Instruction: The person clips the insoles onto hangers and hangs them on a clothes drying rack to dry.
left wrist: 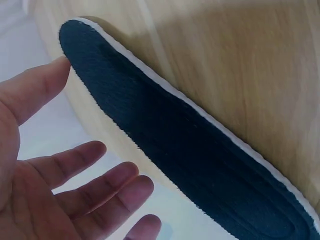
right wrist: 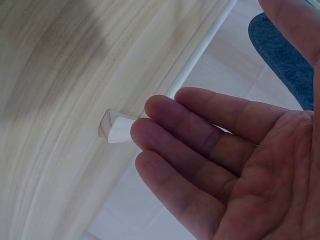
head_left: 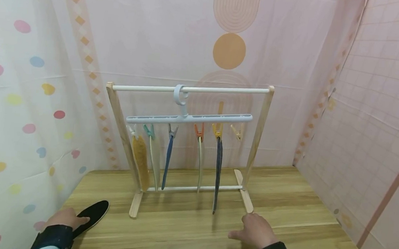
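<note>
At the table's front left lies a dark shoe insole (head_left: 95,212) with a pale edge. My left hand (head_left: 63,220) is beside it; in the left wrist view the thumb tip meets the edge of the insole (left wrist: 165,125) while the other fingers are spread apart from it. Close to the rack's right foot (head_left: 247,200), my right hand (head_left: 256,231) is held with loose, extended fingers and nothing in it. Insoles hang on edge from a pale blue clip hanger (head_left: 157,119): a mustard one (head_left: 141,163), a blue one (head_left: 167,163), a dark grey one (head_left: 218,173) and two pale ones.
The hanger hooks over the white top bar (head_left: 223,91) of a wooden rack (head_left: 259,133). A cream clip (head_left: 236,132) at its right end holds nothing. Patterned curtains (head_left: 140,30) enclose the wooden table (head_left: 184,232) at the back and sides.
</note>
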Tool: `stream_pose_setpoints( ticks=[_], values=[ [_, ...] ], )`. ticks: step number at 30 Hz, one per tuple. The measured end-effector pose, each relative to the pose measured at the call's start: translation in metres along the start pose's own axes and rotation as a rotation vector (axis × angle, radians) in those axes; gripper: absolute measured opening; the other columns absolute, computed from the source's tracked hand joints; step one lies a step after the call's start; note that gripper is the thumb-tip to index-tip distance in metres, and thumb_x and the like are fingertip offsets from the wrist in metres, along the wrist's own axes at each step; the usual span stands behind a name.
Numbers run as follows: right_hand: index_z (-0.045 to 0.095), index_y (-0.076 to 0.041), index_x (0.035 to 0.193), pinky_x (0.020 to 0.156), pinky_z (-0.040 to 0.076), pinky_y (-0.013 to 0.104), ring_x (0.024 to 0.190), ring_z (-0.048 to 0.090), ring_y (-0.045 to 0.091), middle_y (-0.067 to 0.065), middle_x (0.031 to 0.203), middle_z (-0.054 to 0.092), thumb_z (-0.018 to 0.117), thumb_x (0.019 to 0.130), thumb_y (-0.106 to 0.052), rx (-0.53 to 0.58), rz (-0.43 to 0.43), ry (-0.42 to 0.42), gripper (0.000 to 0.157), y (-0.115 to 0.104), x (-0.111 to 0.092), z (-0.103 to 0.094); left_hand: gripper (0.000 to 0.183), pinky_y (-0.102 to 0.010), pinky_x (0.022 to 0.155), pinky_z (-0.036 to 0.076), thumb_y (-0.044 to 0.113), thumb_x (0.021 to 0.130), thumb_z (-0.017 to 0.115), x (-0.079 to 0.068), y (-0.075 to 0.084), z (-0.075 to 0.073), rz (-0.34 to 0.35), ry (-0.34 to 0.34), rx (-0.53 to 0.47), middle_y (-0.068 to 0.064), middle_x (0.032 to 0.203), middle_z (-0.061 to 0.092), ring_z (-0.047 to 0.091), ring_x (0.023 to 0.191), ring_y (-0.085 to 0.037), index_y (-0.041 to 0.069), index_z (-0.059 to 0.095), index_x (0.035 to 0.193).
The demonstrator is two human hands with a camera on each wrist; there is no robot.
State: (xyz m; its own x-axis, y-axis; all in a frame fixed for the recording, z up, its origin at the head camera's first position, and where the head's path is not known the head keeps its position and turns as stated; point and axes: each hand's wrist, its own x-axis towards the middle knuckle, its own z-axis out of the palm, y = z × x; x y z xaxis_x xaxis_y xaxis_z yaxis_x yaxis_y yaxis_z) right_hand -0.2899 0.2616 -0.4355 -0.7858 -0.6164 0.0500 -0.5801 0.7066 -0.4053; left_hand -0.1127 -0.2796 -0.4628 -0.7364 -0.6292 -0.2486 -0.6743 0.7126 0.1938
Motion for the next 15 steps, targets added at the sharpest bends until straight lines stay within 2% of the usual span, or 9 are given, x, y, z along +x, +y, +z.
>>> stream_pose_setpoints(
  ticks=[3, 5, 10, 15],
  values=[
    [0.064, 0.004, 0.08, 0.05, 0.038, 0.032, 0.054, 0.044, 0.015, 0.003, 0.062, 0.053, 0.074, 0.066, -0.048, 0.0, 0.007, -0.006, 0.055, 0.0, 0.0, 0.0, 0.075, -0.067, 0.072, 0.035, 0.054, 0.071, 0.066, 0.004, -0.003, 0.003, 0.019, 0.004, 0.008, -0.033, 0.088, 0.055, 0.054, 0.083, -0.047, -0.016, 0.054, 0.093],
    [0.064, 0.004, 0.08, 0.052, 0.039, 0.034, 0.056, 0.045, 0.016, 0.004, 0.064, 0.054, 0.074, 0.066, -0.048, 0.001, 0.014, -0.01, 0.055, 0.0, 0.0, 0.0, 0.072, -0.066, 0.071, 0.036, 0.051, 0.071, 0.068, 0.006, -0.003, 0.004, 0.025, 0.01, 0.015, -0.033, 0.087, 0.055, 0.054, 0.081, -0.046, -0.016, 0.054, 0.093],
    [0.064, 0.004, 0.082, 0.056, 0.042, 0.037, 0.059, 0.049, 0.017, 0.007, 0.067, 0.057, 0.074, 0.065, -0.048, 0.0, 0.027, -0.019, 0.056, 0.003, 0.001, 0.002, 0.071, -0.076, 0.072, 0.024, 0.05, 0.072, 0.068, 0.005, -0.001, 0.006, -0.001, 0.004, 0.062, -0.036, 0.092, 0.054, 0.051, 0.087, -0.052, -0.016, 0.054, 0.096],
    [0.064, 0.005, 0.083, 0.059, 0.044, 0.039, 0.063, 0.053, 0.021, 0.009, 0.07, 0.058, 0.075, 0.064, -0.049, -0.019, 0.025, -0.015, 0.058, 0.003, 0.002, 0.002, 0.058, -0.077, 0.072, 0.023, 0.042, 0.078, 0.065, -0.001, 0.008, 0.004, -0.023, -0.015, 0.104, -0.036, 0.093, 0.055, 0.05, 0.09, -0.053, -0.013, 0.058, 0.094]
  ],
)
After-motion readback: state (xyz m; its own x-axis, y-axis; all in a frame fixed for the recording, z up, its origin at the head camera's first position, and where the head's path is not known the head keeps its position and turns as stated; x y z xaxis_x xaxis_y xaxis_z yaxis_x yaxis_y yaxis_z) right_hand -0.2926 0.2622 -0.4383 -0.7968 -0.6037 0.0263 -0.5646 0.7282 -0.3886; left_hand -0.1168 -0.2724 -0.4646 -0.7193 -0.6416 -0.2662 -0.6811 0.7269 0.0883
